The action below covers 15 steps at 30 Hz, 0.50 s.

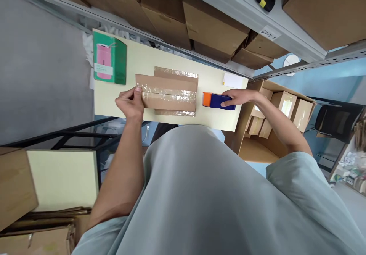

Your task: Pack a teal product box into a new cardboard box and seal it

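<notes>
On the pale tabletop [168, 58] lies a brown cardboard box [168, 81] with strips of shiny clear tape across its top and edges. My left hand [131, 101] pinches its left end, the thumb on top and the fingers curled beneath. To the right, my right hand [233, 97] grips a small dark blue box with an orange end [215, 100], thumb on the near side and fingers over the far side. A gap of bare table separates this small box from the cardboard one.
A green box with a pink picture [110, 58] stands at the table's left end. A white label-like card [233, 80] lies at the back right. Beside the right end is a large open carton [257, 148] holding smaller boxes. A shelf [217, 3] with cartons overhangs the back.
</notes>
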### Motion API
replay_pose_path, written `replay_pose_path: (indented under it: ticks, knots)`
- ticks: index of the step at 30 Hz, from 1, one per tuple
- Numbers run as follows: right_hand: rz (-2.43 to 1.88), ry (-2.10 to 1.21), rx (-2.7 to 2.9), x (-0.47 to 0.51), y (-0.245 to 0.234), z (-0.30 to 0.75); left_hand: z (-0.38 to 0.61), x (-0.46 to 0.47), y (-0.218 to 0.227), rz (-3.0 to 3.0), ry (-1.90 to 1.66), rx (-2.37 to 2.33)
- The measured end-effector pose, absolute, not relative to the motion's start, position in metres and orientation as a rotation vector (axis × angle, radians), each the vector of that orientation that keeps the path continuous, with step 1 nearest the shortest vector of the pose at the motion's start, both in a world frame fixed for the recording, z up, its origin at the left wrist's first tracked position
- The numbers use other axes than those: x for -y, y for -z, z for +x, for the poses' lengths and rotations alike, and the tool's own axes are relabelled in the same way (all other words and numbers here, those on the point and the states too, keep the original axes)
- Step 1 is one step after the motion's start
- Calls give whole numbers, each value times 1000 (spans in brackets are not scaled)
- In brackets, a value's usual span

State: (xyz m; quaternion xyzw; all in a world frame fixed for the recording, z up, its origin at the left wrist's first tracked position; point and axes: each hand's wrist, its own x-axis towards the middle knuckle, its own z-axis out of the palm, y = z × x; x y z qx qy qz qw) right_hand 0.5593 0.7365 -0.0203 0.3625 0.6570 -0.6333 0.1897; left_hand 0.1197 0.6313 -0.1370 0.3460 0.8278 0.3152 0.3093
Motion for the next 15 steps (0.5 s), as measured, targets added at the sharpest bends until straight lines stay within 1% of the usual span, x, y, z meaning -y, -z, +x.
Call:
replay_pose_path:
  ticks: [3,7,11,15]
  knots:
    - [1025,1687,-1844,-741,40,557,122,-634,147,881,-866,-2281]
    - [1051,1618,-1824,-743,55,557,125,-635,151,877,-875,-2301]
    - [1117,1572,-1801,-740,59,554,124,-633,151,927,-879,-2283]
    - [1120,1618,-1785,-735,57,559,120,-631,153,978,-848,-2275]
